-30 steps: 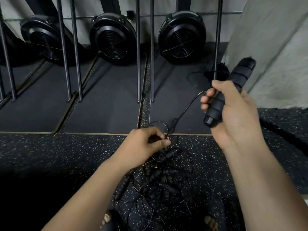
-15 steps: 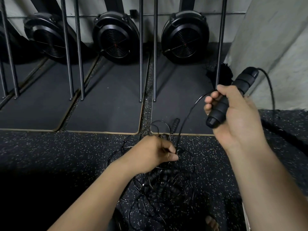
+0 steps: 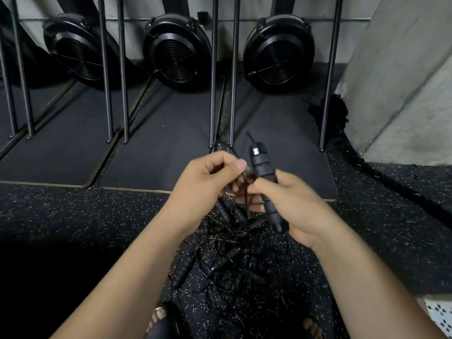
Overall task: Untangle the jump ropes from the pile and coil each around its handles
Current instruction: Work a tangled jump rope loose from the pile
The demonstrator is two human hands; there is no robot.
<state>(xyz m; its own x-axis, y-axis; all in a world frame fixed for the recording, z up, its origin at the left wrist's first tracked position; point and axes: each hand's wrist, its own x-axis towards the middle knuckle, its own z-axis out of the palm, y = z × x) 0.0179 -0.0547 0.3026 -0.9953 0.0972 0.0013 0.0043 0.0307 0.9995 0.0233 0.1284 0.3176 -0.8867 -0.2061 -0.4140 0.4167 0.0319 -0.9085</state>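
Observation:
A tangled pile of black jump ropes [image 3: 227, 260] with several ribbed handles lies on the speckled floor between my forearms. My right hand [image 3: 291, 206] grips one black ribbed handle [image 3: 260, 165], held nearly upright with its metal-collared end on top. My left hand [image 3: 208, 182] pinches a thin black cord [image 3: 245, 192] between thumb and fingers, right beside that handle. The cord hangs down from my left hand into the pile. The two hands almost touch above the pile.
Three black fan-wheel machines [image 3: 177, 51] stand against the back wall behind vertical metal bars [image 3: 213, 77] and dark mats [image 3: 156, 152]. A grey concrete pillar [image 3: 401, 77] rises at right, a thick black rope [image 3: 391, 182] along its base. My sandalled toes [image 3: 159, 316] show at the bottom.
My right hand came down and left with the handle, turning it upright. My left hand rose from the pile with a cord and met the right hand.

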